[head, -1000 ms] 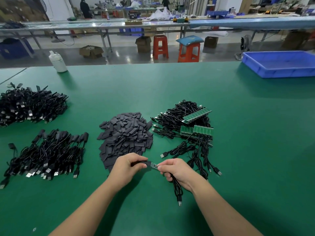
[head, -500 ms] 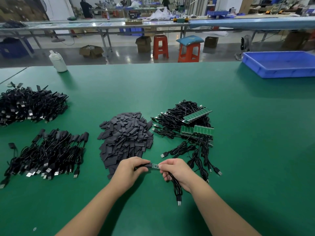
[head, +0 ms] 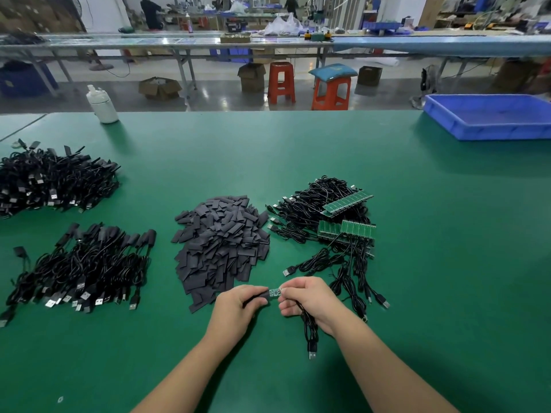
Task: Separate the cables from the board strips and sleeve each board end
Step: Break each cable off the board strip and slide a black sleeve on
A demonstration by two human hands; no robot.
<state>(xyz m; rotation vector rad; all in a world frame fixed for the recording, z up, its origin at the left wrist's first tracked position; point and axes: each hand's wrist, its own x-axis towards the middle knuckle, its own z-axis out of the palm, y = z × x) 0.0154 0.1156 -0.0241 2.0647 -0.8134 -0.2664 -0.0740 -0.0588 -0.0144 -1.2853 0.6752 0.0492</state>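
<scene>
Green matting covers the surface point(head: 343, 150), and the heap of dark grey sleeve pieces point(head: 222, 242) at its middle serves as the landmark. No brand, label or lettering can be read on anything; the print on the boards is too small to make out.

Just in front of the heap, the left hand point(head: 235, 308) has its fingers curled round a black sleeve point(head: 258, 296), pinching it against the thumb. The right hand point(head: 307, 298) pinches the other end of a small green circuit board point(head: 275, 292), which shows only as a short stretch between the two hands; how far it sits inside the sleeve is hidden by the fingers. A black cable point(head: 310, 326) hangs from under the right hand and ends in a USB plug point(head: 312, 354) lying on the matting.

Right of the heap lies a tangle of cables still joined to green board strips point(head: 347, 202), with a few loose leads trailing toward the right hand. Left of the heap sits a pile of sleeved cables point(head: 86, 263), and beyond that pile, farther left, a larger bundle point(head: 50, 180) is cut off by the frame edge.

Far behind the heap to the left stands a white bottle point(head: 101, 104); far to the right a blue tray point(head: 489, 116) runs out of view. Orange stools point(head: 280, 81) and long benches fill the blurred background.
</scene>
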